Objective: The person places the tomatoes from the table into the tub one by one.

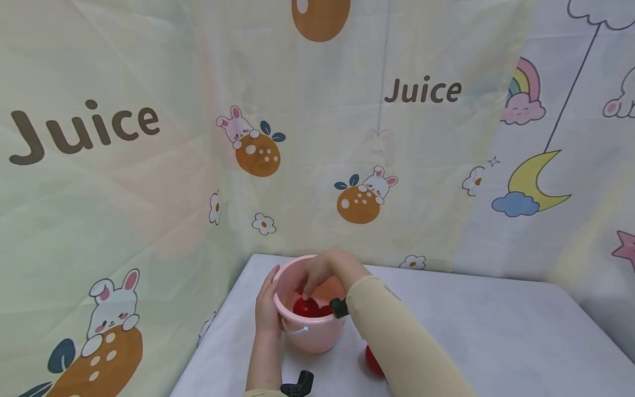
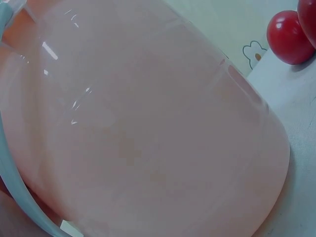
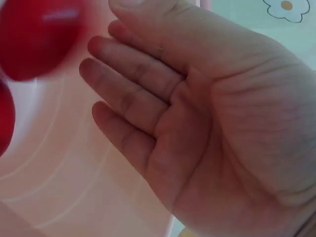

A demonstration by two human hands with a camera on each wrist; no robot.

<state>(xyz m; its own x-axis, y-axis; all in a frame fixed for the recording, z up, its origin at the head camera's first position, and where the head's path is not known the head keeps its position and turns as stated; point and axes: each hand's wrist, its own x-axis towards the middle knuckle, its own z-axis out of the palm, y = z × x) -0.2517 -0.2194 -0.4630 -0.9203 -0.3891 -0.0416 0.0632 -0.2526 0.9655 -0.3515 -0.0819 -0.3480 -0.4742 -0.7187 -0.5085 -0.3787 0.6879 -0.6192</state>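
Note:
A pink bucket point(image 1: 317, 333) stands on the table, with shiny red round fruits point(image 1: 306, 307) inside it. My left hand point(image 1: 268, 309) rests against the bucket's left outer side, its fingers reaching up past the rim. In the left wrist view the bucket wall point(image 2: 148, 123) fills most of the picture. My right hand point(image 1: 319, 271) is down inside the bucket, above the fruits. The right wrist view shows that palm bare and the fingers point(image 3: 128, 96) extended, with a blurred red fruit point(image 3: 39, 37) just beyond the fingertips. Whether the thumb touches it is hidden.
Another red fruit point(image 1: 374, 361) lies on the white table point(image 1: 496, 331), partly behind my right sleeve point(image 1: 402, 336). Two red fruits point(image 2: 290, 37) show beyond the bucket in the left wrist view. A pale handle point(image 2: 15, 177) hangs on the bucket. Printed curtains point(image 1: 317, 127) surround the table.

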